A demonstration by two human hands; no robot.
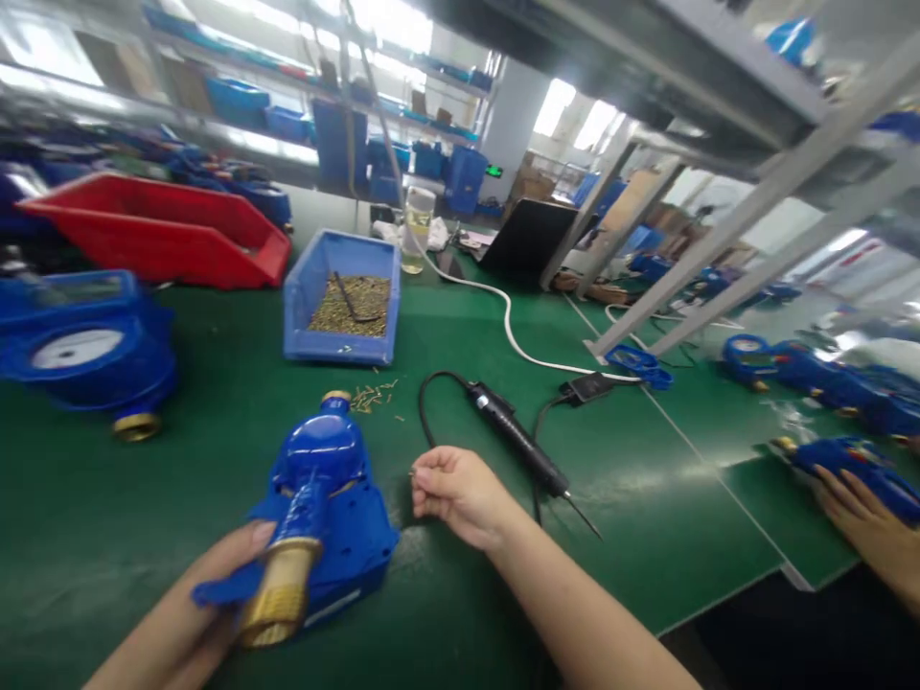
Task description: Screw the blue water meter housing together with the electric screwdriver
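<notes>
My left hand [216, 585] grips a blue water meter body [323, 498] by its near brass threaded end [280, 599]; the meter lies upside down on the green mat, its far brass end pointing away. My right hand [456, 494] hovers just right of the meter, fingers pinched together around what looks like a small screw. A black electric screwdriver [517, 436] lies on the mat right beside that hand, tip pointing right, its cable looping back to a small adapter [589, 386].
A blue bin [302, 297] of small brass screws stands behind the meter, loose screws [374, 395] before it. A red bin [144, 230] and another blue meter [86, 350] are at left. Another person's hand [859, 513] holds a meter at far right. A laptop [528, 235] stands behind.
</notes>
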